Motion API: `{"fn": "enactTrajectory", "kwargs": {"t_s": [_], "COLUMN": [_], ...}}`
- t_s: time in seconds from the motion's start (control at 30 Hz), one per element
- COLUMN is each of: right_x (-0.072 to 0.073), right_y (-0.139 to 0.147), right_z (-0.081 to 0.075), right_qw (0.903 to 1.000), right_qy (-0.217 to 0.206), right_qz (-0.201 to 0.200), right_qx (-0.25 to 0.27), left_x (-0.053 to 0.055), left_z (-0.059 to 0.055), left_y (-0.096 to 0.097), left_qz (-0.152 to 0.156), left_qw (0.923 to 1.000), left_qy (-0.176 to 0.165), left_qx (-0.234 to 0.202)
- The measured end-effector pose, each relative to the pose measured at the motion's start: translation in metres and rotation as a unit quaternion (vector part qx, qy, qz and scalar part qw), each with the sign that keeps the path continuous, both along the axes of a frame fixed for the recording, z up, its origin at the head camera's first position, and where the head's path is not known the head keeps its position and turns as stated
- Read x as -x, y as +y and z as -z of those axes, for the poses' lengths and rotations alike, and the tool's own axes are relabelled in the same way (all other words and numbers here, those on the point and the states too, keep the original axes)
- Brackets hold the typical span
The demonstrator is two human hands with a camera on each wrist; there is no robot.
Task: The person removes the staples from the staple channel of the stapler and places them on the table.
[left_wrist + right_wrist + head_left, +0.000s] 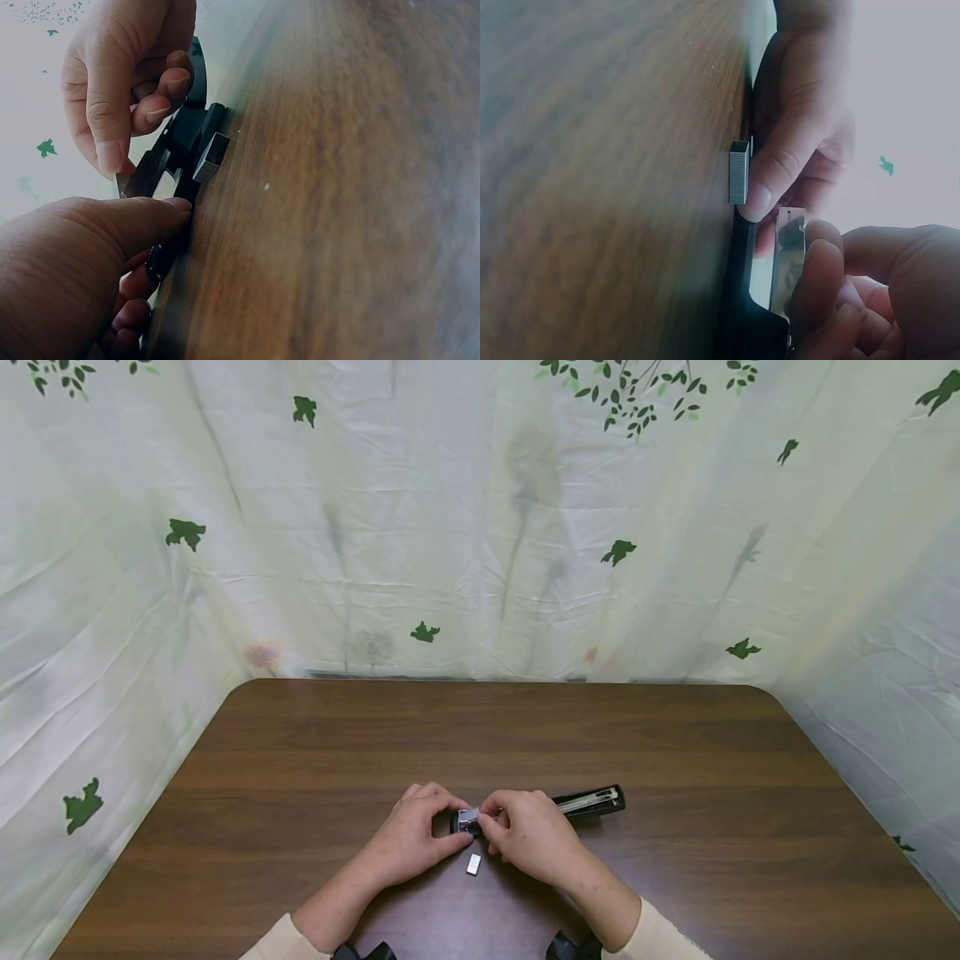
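A black stapler lies opened out on the table, its long arm swung to the right. My left hand grips its left end, thumb on the near side and fingers on the far side. Over the metal staple channel, my right hand pinches a small silvery piece between thumb and forefinger; it looks like a strip of staples, mostly hidden by the fingers. Another short strip of staples lies on the tabletop just in front of the stapler, close to the left thumb.
The brown wooden table has rounded far corners. A pale curtain with leaf prints hangs behind it and along both sides. Dark wrist gear shows at the bottom edge, below the light sleeves.
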State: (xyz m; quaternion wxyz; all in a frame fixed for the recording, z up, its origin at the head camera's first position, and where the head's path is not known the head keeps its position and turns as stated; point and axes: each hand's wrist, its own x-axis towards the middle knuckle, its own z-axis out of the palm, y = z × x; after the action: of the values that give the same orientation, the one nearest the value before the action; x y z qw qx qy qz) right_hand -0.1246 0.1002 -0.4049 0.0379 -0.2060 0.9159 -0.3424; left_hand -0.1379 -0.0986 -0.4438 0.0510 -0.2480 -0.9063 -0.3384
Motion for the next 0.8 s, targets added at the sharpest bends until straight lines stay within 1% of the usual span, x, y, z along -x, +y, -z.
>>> {"fn": "enactTrajectory", "kwargs": {"t_s": [0.23, 0.8], "right_x": [0.0003, 0.0009], "right_y": [0.0003, 0.0002], "right_z": [0.0006, 0.0021], "right_qw": [1.0, 1.0], "right_qy": [0.0, -0.003], "right_qz": [-0.003, 0.006], "right_qx": [-0.001, 0.005], "left_x": [0.0001, 0.0004], "left_z": [0.0001, 0.0009], "left_y": [0.0002, 0.0004], "left_qz": [-0.001, -0.003], "left_qw": [1.0, 1.0], "left_qy": [0.0, -0.001], "left_qx": [0.0, -0.001]}}
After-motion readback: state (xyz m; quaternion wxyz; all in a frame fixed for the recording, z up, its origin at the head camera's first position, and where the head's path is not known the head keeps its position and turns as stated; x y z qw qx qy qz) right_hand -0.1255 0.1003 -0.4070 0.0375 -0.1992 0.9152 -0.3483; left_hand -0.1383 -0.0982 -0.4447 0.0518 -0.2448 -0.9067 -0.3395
